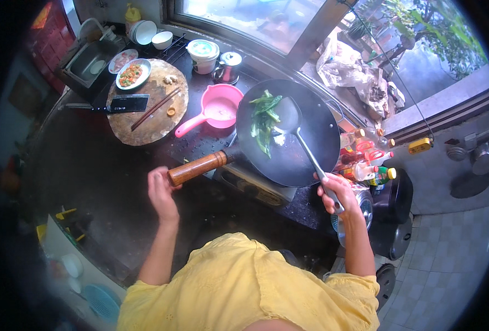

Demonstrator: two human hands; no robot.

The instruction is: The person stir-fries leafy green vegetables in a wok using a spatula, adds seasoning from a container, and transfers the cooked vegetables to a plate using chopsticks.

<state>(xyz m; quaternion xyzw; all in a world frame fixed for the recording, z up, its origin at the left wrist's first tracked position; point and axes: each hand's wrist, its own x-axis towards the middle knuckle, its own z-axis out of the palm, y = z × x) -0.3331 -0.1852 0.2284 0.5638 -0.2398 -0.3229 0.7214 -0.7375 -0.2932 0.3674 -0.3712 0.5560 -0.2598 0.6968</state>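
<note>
A black wok [310, 153] stands on the stove with leafy greens [265, 120] on its left side and some steam over it. My right hand [337, 192] grips the handle of a metal wok spatula [309, 155]; its broad blade rests in the wok, beside the greens. My left hand [161, 192] is at the end of the wok's wooden handle [199, 167], with its fingers partly hidden behind it; whether they close on it is not clear. A pink plastic ladle [219, 107] lies on the counter left of the wok.
A round chopping board [165, 132] at the left bears a cleaver [129, 103], chopsticks [155, 109] and a plate of diced food [132, 76]. Behind the ladle stand a white tub [203, 58] and a metal pot [228, 68]. Several bottles [362, 169] crowd the wok's right side.
</note>
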